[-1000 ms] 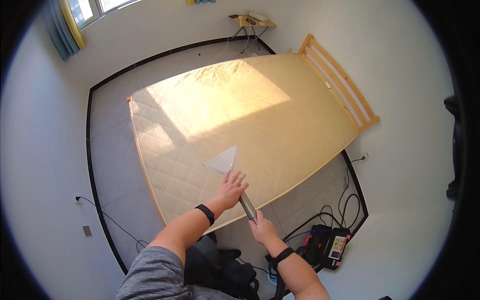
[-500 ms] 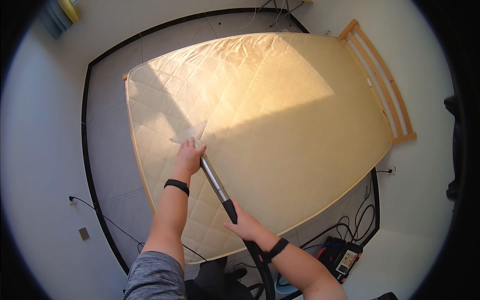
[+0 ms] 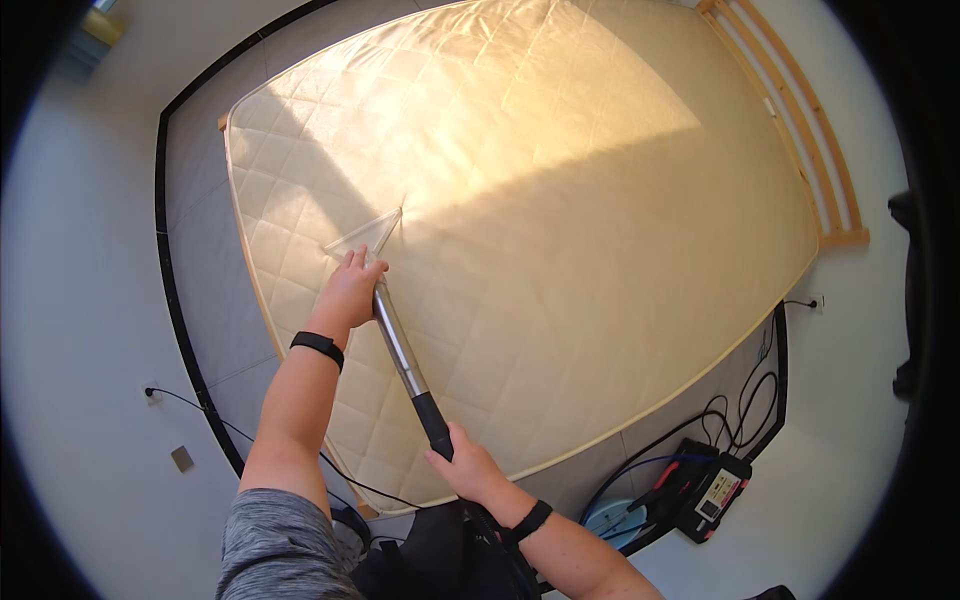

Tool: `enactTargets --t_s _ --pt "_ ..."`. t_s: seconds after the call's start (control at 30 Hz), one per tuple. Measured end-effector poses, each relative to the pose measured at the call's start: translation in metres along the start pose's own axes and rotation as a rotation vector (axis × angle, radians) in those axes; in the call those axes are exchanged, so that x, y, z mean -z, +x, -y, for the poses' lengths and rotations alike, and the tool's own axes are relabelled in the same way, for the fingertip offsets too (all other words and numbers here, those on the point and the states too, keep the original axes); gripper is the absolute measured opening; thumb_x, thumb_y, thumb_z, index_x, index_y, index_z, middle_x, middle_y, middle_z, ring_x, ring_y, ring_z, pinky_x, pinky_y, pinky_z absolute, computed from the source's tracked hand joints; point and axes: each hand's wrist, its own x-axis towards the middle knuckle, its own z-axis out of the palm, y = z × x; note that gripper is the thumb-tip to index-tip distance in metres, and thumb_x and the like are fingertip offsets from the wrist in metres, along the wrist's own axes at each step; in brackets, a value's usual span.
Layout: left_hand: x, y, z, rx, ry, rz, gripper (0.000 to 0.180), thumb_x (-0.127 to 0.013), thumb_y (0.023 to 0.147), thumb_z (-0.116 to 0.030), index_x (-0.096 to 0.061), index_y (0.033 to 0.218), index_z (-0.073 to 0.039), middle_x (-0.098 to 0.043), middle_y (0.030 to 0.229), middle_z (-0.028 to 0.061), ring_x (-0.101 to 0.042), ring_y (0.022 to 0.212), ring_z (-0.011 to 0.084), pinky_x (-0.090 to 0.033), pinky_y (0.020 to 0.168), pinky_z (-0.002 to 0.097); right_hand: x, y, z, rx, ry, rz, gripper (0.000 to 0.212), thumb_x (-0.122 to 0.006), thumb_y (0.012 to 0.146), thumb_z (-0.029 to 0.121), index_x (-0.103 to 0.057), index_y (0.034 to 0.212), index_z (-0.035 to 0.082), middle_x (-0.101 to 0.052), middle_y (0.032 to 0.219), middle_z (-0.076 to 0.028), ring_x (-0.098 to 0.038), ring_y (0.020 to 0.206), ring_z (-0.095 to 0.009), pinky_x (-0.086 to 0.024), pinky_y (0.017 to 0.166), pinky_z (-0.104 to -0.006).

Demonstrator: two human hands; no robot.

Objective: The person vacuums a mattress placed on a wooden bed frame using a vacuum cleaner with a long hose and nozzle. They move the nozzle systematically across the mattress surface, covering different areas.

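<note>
A cleaning wand with a silver metal tube (image 3: 398, 340) slants across the quilted cream mattress (image 3: 560, 330). At its far end the clear triangular nozzle (image 3: 375, 233) lies against the mattress, near the border between sunlight and shadow. My left hand (image 3: 350, 290) is closed round the wand just behind that nozzle. Lower down, the fingers of my right hand (image 3: 472, 468) wrap the black handle (image 3: 432, 424). Both wrists carry dark bands. The handle's lower end and the hose behind it are partly hidden by my right hand and forearm.
A wooden slatted headboard (image 3: 800, 120) stands at the far right. On the floor at the lower right are a black and red machine (image 3: 708, 492), a light blue basin (image 3: 612, 520) and looping black cables (image 3: 745, 405). A power cord (image 3: 385, 493) runs past the mattress's near left corner.
The nozzle and both hands sit slightly further left and the nozzle higher in view. The whole view has shifted, so the mattress appears nearer and more of the blue basin shows.
</note>
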Motion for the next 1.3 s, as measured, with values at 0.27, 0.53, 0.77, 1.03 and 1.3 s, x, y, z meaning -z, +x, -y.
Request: enactTargets --t_s 0.27,0.53,0.77,1.03,1.3 --pt "-0.045 -0.107 -0.088 0.018 -0.004 0.030 0.057 -0.077 0.073 -0.012 -0.057 0.125 -0.019 -0.034 0.151 0.0282 -0.037 0.138 0.0477 -0.047 0.102 0.0493 -0.017 -0.116 -0.093 -0.068 -0.030 -0.025 0.053 -0.065 0.090 0.037 -0.045 0.129 0.006 -0.067 0.097 -0.025 -0.065 0.091 -0.045 -0.051 0.077 -0.0499" --pt "-0.144 -0.266 -0.197 -0.050 -0.092 0.096 0.054 -0.071 0.075 -0.009 -0.058 0.127 -0.018 -0.030 0.152 0.0294 -0.035 0.137 0.0509 -0.048 0.098 0.0523 -0.070 -0.273 -0.213 -0.229 -0.010 -0.117 0.054 -0.069 0.087 0.038 -0.048 0.127 0.009 -0.068 0.095 -0.023 -0.066 0.090 -0.043 -0.052 0.077 -0.0480" --pt "-0.184 -0.387 -0.287 -0.086 -0.089 0.311 0.055 -0.072 0.074 -0.012 -0.056 0.126 -0.020 -0.031 0.151 0.0299 -0.032 0.139 0.0509 -0.047 0.099 0.0526 -0.108 -0.417 -0.274 -0.406 0.004 -0.159 0.048 -0.072 0.083 0.037 -0.054 0.118 0.009 -0.068 0.087 -0.021 -0.067 0.084 -0.041 -0.053 0.073 -0.0466" --pt "-0.169 -0.401 -0.308 -0.377 -0.113 0.298 0.043 -0.073 0.073 -0.021 -0.061 0.114 -0.013 -0.035 0.144 0.0378 -0.033 0.138 0.0502 -0.024 0.117 0.0561 -0.097 -0.476 -0.239 -0.501 -0.149 -0.229 0.047 -0.076 0.077 0.040 -0.060 0.107 0.008 -0.069 0.088 -0.019 -0.067 0.086 -0.041 -0.054 0.075 -0.0470" --pt "-0.166 -0.402 -0.327 -0.477 -0.348 0.048 0.044 -0.076 0.065 -0.012 -0.065 0.108 -0.011 -0.035 0.143 0.0386 -0.034 0.136 0.0533 -0.030 0.113 0.0579 -0.060 -0.484 -0.228 -0.625 -0.007 -0.100 0.042 -0.076 0.073 0.032 -0.064 0.104 0.008 -0.069 0.088 -0.018 -0.067 0.085 -0.038 -0.053 0.074 -0.0429"
